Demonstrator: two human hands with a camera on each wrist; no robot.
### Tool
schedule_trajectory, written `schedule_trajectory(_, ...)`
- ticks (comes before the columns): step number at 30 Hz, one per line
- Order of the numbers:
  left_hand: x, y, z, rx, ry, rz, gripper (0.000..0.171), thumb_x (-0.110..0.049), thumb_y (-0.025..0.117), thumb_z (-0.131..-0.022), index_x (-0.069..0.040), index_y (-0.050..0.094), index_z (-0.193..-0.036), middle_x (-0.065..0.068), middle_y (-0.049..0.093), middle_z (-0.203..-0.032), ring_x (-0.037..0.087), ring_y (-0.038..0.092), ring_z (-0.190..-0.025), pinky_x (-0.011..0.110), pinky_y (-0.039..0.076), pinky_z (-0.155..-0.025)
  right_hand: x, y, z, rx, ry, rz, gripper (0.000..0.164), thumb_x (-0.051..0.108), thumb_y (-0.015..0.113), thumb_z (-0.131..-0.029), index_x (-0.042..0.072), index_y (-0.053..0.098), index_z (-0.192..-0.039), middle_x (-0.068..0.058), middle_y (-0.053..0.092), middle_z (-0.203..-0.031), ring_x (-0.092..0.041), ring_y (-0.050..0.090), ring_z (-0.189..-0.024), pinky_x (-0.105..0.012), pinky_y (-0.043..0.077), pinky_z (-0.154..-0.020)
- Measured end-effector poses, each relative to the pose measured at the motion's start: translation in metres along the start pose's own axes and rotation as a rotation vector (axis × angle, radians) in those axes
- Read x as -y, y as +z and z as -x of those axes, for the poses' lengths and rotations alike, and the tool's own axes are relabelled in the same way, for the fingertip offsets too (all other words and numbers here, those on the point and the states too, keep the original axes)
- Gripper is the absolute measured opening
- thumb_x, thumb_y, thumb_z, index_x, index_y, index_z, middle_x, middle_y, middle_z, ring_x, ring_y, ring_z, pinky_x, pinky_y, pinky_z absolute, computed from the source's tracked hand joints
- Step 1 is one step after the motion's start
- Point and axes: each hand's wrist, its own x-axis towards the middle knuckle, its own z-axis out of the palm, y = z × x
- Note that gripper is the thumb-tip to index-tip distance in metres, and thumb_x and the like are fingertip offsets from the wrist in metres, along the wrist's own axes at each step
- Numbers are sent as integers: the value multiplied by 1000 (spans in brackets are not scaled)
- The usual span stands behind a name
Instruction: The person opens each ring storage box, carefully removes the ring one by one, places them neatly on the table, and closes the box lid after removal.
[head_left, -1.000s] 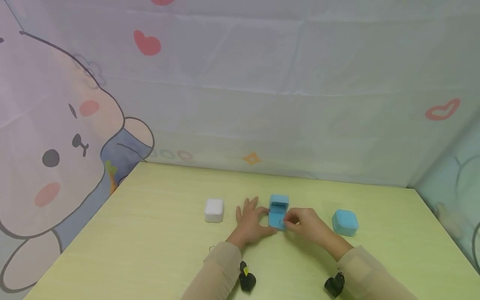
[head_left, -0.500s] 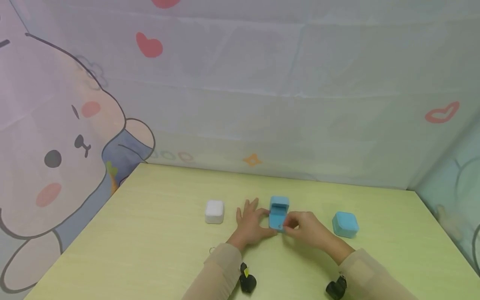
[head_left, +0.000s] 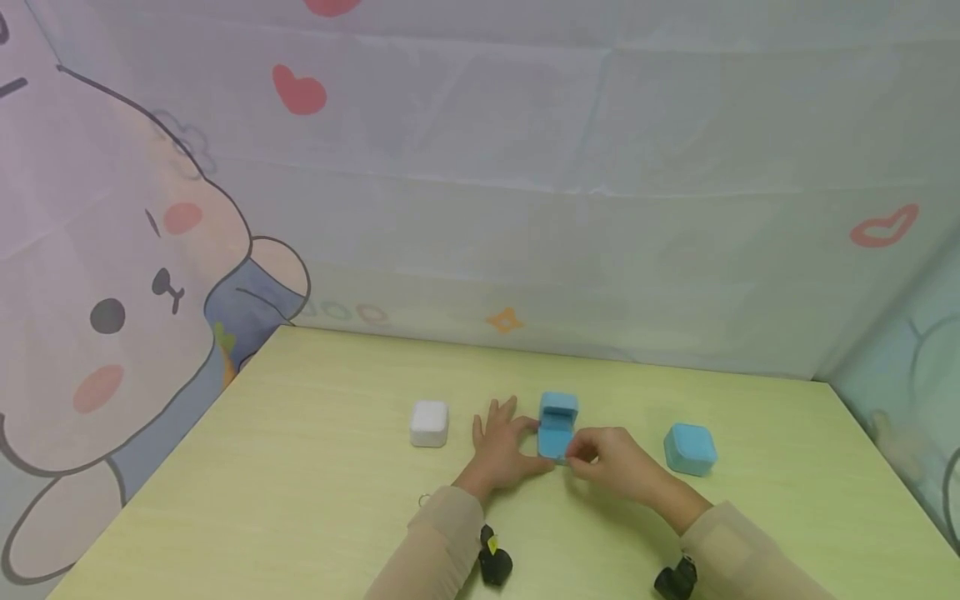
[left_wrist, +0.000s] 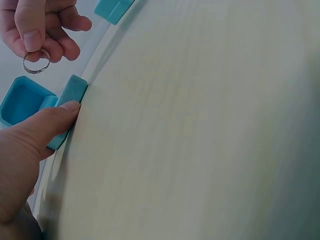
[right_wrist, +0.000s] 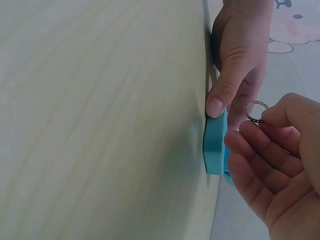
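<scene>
A light-blue ring box (head_left: 556, 443) stands on the table with its lid raised at the back. My left hand (head_left: 501, 454) holds it from the left, thumb at the front corner and index finger by the side. In the left wrist view the left thumb (left_wrist: 52, 119) presses on the box base. My right hand (head_left: 618, 462) pinches a thin silver ring (left_wrist: 36, 72) between thumb and fingertips. In the right wrist view the ring sits upright in that pinch, beside the box. From the head view the ring shows only faintly, over the box's front edge.
A closed white ring box (head_left: 429, 423) stands left of my left hand. To the right is a second light-blue box (head_left: 690, 448), closed. Another small ring (head_left: 424, 500) lies beside my left sleeve. A patterned cloth (head_left: 600, 208) hangs behind the table.
My right hand has shifted slightly toward me with the ring, from over the box's inside to its front edge. The left hand keeps its hold on the box.
</scene>
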Motion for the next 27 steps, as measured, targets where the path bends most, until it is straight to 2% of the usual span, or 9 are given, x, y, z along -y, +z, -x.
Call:
schedule_trajectory(7, 2, 1, -1, -1, -4, 0, 56, -44, 77, -74, -15, 61, -120, 17, 21, -156, 42, 5, -145, 63, -2, -112, -3, 3, 3, -44, -54, -2, 5, 10, 63, -86, 9, 68, -85, 6, 67, -78, 0, 59, -72, -20, 50, -63)
schedule_trajectory(13, 3, 3, -2, 2, -9, -8, 57, -44, 77, -74, -15, 61, -120, 17, 21, -156, 42, 5, -145, 63, -2, -112, 0, 0, 5, 12, -16, -13, 5, 10, 63, -87, 9, 68, -86, 6, 67, -80, 0, 58, -74, -20, 50, -65)
schedule_trajectory(27, 4, 1, -4, 1, -8, -21, 57, -45, 77, -74, -16, 61, -121, 17, 22, -156, 41, 5, -145, 63, -2, -112, 3, 2, 6, 33, -52, -17, 6, 11, 63, -86, 9, 67, -82, 7, 66, -78, 1, 59, -74, -20, 50, -66)
